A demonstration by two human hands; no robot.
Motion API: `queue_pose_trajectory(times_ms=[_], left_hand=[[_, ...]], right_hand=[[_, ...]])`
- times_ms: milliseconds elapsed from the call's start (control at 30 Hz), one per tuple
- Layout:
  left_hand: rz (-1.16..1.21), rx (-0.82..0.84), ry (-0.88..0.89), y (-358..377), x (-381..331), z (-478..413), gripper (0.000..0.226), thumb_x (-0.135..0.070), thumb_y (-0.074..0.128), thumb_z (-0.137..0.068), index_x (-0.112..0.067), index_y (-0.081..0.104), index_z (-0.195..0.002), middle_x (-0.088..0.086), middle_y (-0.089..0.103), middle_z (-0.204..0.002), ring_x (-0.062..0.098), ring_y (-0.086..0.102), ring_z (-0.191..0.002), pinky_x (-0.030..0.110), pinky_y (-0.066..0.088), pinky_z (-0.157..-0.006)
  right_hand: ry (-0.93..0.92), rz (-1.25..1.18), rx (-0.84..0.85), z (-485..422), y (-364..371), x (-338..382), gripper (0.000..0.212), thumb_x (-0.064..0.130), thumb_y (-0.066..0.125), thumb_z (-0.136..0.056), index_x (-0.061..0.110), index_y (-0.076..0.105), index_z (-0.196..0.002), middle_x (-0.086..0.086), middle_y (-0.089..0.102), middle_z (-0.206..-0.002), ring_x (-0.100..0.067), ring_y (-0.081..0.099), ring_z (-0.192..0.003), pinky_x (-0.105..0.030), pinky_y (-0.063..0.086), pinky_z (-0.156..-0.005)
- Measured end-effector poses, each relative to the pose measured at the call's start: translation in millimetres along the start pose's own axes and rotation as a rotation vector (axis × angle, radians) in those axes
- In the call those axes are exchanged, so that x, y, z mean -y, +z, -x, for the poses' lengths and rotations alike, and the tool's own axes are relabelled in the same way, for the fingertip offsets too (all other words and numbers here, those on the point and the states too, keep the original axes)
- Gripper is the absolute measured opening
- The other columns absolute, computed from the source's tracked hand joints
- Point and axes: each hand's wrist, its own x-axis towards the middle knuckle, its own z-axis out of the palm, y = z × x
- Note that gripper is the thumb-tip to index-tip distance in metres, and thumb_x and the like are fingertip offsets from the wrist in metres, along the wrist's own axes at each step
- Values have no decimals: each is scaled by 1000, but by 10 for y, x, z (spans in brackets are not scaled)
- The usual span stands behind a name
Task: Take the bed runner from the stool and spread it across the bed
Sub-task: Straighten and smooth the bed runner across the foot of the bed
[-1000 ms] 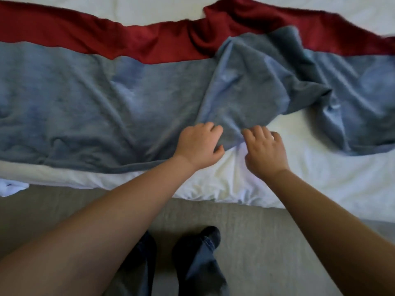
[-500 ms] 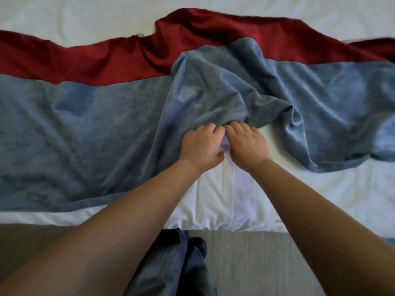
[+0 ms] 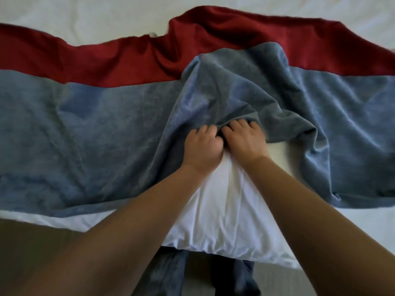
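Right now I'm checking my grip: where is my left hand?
In the head view, centre: your left hand grips the bunched near edge of the blue-grey and red velvety bed runner, touching your right hand, above the white bedsheet.

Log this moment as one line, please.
stage: spreading | left hand, right hand: gripping bunched near edge | blue-grey and red velvet bed runner: across white-sheeted bed, middle rumpled

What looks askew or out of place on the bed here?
The bed runner is not flat: its near edge is bunched into a ridge in the middle, where the left hand and right hand grip it, baring a wedge of white sheet. Its red far edge waves.
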Motion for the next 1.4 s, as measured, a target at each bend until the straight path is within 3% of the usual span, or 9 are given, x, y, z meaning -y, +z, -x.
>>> queue_pose_trajectory(times_ms=[200, 433, 533, 633, 733, 867, 967, 1200, 1400], left_hand=[[-39, -16, -78, -35, -123, 111, 13, -17, 75, -54, -12, 63, -51, 5, 52, -50, 26, 51, -40, 21, 28, -41], [37, 45, -224, -83, -696, 477, 14, -16, 67, -45, -16, 53, -43, 3, 47, -41, 23, 44, -32, 19, 24, -39], [94, 18, -235, -108, -923, 688, 13, -21, 45, -54, -16, 51, -43, 3, 45, -42, 23, 44, -32, 18, 28, -39], [115, 10, -179, -145, -1050, 932, 12, -22, 52, -55, -16, 49, -45, 3, 45, -42, 23, 44, -33, 19, 25, -41], [133, 51, -117, -165, -1079, 1162, 17, -20, 66, -51, -15, 50, -49, 3, 46, -45, 23, 45, -36, 21, 30, -40], [151, 18, -80, -192, -1053, 1267, 22, -29, 45, -69, -16, 51, -52, 3, 49, -48, 24, 47, -39, 23, 27, -43], [134, 62, -68, -226, -1023, 1245, 17, -24, 61, -64, -16, 51, -53, 2, 49, -48, 22, 47, -39, 22, 25, -45], [204, 116, -14, -388, -1096, 1265, 23, -33, 59, -66, -16, 59, -81, 1, 55, -71, 22, 52, -61, 28, 38, -48], [339, 136, 239, -458, -1456, 944, 25, 4, 50, -64, -5, 60, -85, 10, 54, -83, 27, 50, -70, 38, 44, -53]], right_hand=[[-32, -46, 122, 71, -43, 46, 27, 19, 41, -96, 11, 59, -115, -8, 51, -125, -28, 44, -119, -38, 34, -94], [-243, 17, 97, 551, -108, -105, 13, 26, 79, -55, 21, 68, -60, 2, 61, -77, -21, 60, -74, -27, 43, -61], [-303, -39, 64, 894, -136, -140, 13, 30, 67, -53, 18, 65, -56, 0, 58, -74, -24, 57, -73, -28, 38, -61], [-325, -113, 55, 1173, -112, -164, 23, 33, 46, -58, 15, 60, -56, -2, 54, -72, -27, 54, -71, -31, 27, -61], [-355, -155, 41, 1426, -61, -137, 21, 34, 50, -58, 14, 58, -59, -3, 54, -72, -27, 52, -70, -32, 29, -61], [-365, -114, -36, 1533, -14, -123, 22, 34, 54, -60, 13, 57, -64, -5, 53, -74, -28, 51, -71, -34, 31, -61], [-389, -40, -61, 1467, 13, -124, 23, 36, 62, -62, 13, 57, -66, -6, 54, -73, -27, 52, -68, -33, 33, -58], [-61, -149, -115, 1706, -80, -162, 32, 24, 62, -61, 13, 60, -91, -4, 57, -88, -26, 53, -78, -34, 40, -62], [354, -26, -129, 1830, -131, -699, 37, 6, 59, -65, 5, 58, -102, -15, 60, -93, -36, 59, -82, -41, 47, -68]])
